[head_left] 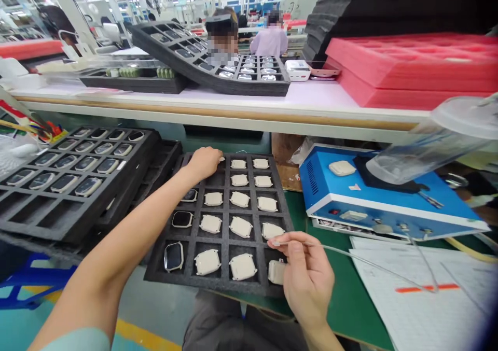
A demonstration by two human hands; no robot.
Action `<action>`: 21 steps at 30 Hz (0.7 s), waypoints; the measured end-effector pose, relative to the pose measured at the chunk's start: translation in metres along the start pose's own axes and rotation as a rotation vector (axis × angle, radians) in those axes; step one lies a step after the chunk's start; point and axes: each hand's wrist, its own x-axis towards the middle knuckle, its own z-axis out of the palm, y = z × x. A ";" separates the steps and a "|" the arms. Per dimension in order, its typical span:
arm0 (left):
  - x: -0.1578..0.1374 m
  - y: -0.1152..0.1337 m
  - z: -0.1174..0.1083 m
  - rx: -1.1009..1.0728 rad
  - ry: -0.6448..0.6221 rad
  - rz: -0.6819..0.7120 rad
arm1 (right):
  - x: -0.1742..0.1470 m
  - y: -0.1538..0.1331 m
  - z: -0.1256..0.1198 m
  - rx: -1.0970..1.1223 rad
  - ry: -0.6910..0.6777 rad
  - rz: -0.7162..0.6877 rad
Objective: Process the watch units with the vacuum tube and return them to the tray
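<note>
A black foam tray point(224, 238) lies in front of me, its pockets holding beige watch cases point(243, 266) turned face down. A few dark-screened watches point(174, 256) fill pockets of its left column. My left hand point(208, 163) reaches over the far-left part of the tray. Its fingers are closed at a beige watch case, of which only a small edge shows. Close to the near-right corner, my right hand point(309, 273) pinches a thin grey cable point(336, 249) near its end. The cable tip points left, above a beige case. Part of the case in the corner pocket is hidden by that hand.
To the left sits a stack of foam trays point(50, 213) with watches. A blue box point(373, 195) with connectors stands right, a clear cylinder point(412, 143) above it. Printed sheets point(424, 283) lie before it. The shelf point(303, 102) carries more trays and red foam point(408, 76).
</note>
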 end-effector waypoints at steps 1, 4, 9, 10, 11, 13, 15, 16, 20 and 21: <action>-0.012 0.009 -0.004 -0.032 0.006 0.003 | 0.000 -0.001 0.000 -0.008 -0.001 -0.012; -0.068 0.041 -0.013 -0.160 0.007 0.057 | 0.001 -0.003 0.003 -0.005 0.001 -0.081; -0.168 0.088 0.013 -0.862 0.089 -0.151 | 0.006 -0.007 0.004 -0.038 -0.028 -0.212; -0.179 0.095 0.022 -0.993 0.106 -0.221 | 0.006 -0.007 0.003 -0.044 -0.032 -0.231; -0.186 0.103 0.031 -1.085 0.115 -0.269 | 0.006 -0.007 0.003 -0.050 -0.038 -0.244; -0.191 0.115 0.045 -1.183 0.135 -0.302 | 0.006 -0.007 0.001 -0.062 -0.050 -0.262; -0.190 0.123 0.052 -1.211 0.150 -0.288 | 0.006 -0.008 0.000 -0.061 -0.057 -0.268; -0.189 0.125 0.053 -1.210 0.158 -0.285 | 0.006 -0.008 0.000 -0.054 -0.058 -0.271; -0.188 0.125 0.053 -1.196 0.181 -0.286 | 0.007 -0.012 0.002 -0.026 -0.063 -0.285; -0.189 0.124 0.053 -1.191 0.185 -0.286 | 0.008 -0.012 0.003 -0.023 -0.063 -0.286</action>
